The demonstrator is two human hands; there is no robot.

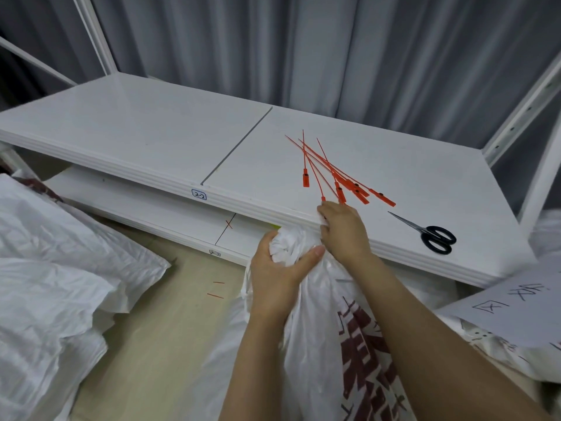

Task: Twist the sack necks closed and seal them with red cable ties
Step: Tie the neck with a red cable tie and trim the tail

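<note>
Both your hands hold the white printed sack (318, 344) close before you: your left hand (274, 278) wraps thumb and fingers round the bunched sack neck (288, 243), your right hand (343, 232) curls its fingers into its far side, against the edge of the white shelf (151, 141). Crumpled sacks (54, 268) lie at your left, a handwritten sheet (516, 314) at your right; just past your right knuckles the red cable ties (337, 177) lie fanned on the shelf, black scissors (432, 235) beside them, grey curtain (303, 41) behind

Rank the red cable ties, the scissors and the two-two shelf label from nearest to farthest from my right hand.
1. Red cable ties, just beyond the right hand.
2. Scissors, off to its right.
3. Shelf label, far to its left on the shelf front edge.
</note>
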